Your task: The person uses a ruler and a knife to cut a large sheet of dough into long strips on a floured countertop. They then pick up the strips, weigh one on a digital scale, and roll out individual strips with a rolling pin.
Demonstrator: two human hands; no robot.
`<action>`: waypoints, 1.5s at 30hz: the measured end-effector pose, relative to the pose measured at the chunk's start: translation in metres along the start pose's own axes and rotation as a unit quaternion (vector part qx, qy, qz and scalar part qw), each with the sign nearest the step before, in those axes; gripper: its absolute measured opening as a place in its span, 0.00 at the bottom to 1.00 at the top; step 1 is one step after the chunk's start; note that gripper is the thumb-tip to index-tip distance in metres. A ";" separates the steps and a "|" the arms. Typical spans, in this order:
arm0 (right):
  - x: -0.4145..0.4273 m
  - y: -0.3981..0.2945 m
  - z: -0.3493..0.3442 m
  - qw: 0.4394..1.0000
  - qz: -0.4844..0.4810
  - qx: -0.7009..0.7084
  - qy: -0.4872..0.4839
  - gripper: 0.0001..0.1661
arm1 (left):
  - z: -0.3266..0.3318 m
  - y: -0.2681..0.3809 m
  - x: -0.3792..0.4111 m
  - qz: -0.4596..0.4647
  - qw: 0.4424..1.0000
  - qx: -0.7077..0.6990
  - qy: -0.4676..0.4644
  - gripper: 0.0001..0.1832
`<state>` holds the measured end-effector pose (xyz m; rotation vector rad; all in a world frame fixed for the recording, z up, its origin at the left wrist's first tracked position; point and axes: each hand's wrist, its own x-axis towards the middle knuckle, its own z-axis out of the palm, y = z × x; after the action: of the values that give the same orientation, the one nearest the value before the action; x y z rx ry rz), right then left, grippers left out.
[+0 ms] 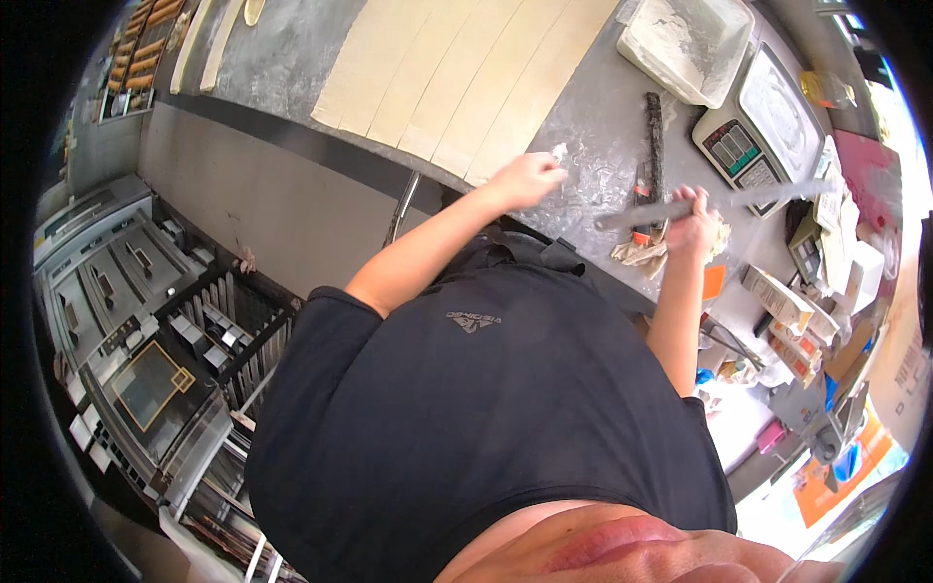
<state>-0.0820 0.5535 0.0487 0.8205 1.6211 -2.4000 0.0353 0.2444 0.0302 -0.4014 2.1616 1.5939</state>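
My left hand is closed just over the table's front edge, beside a dough sheet. At its fingertips is a small white bit, flour or a dough scrap; I cannot tell which. Long straight cuts divide the sheet into wide strips. In my right hand is a long, flat grey bar, blurred, like a ruler or a long blade. It extends to both sides of the fist above the table. Below lie a dark stick-like tool, a cutter with orange parts and a crumpled cloth.
A floury plastic tub and a digital scale stand at the right back. Two narrow dough strips lie at the far left. Printed cartons crowd the right side. Ovens stand to the left.
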 end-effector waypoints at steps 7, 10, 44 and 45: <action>0.088 0.032 -0.156 0.981 0.061 -0.041 0.181 0.03 | -0.028 -0.131 -0.067 -0.291 0.872 -0.344 0.193 0.12; 0.088 0.041 -0.162 0.941 0.068 -0.289 0.160 0.21 | -0.014 -0.136 -0.073 -0.259 0.791 -0.499 0.242 0.12; 0.360 0.031 0.418 0.445 -0.236 -0.794 -0.340 0.21 | 0.004 -0.094 -0.035 -0.256 0.754 -0.551 0.250 0.11; 0.350 0.020 0.415 0.475 -0.244 -0.766 -0.356 0.21 | 0.002 -0.090 -0.034 -0.239 0.769 -0.540 0.244 0.11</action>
<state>-0.5194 0.2410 -0.0299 -0.9200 2.4893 -0.2174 0.1076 0.2189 -0.0287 -1.6976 0.9390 2.3883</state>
